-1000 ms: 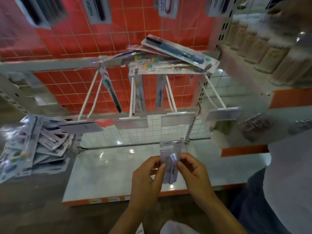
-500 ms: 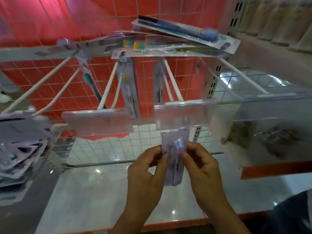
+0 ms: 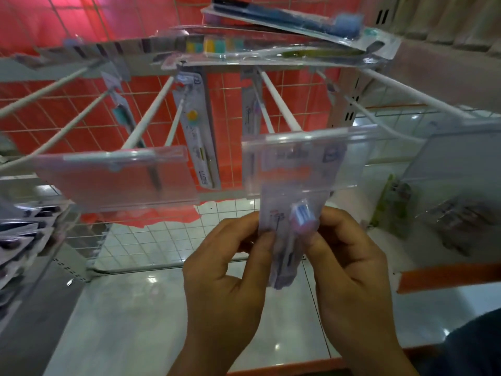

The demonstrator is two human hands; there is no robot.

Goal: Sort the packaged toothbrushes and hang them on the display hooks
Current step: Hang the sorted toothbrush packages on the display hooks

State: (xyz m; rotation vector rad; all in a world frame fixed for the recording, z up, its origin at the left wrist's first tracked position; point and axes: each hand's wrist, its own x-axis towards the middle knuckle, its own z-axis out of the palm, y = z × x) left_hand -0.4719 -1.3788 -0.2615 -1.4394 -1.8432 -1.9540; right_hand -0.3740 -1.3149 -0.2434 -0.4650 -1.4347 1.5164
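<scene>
While both hands pinch it from either side, the packaged toothbrush stands upright between them — left hand at its left edge, right hand at its right — its top behind the clear label holder on a display hook

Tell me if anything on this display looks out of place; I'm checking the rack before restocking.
Yes. Several toothbrush packs lie flat and crooked across the top of the hook rail rather than hanging. Packs on the left shelf sit in a loose heap. The pack held by the left hand and right hand is not hung yet.
</scene>
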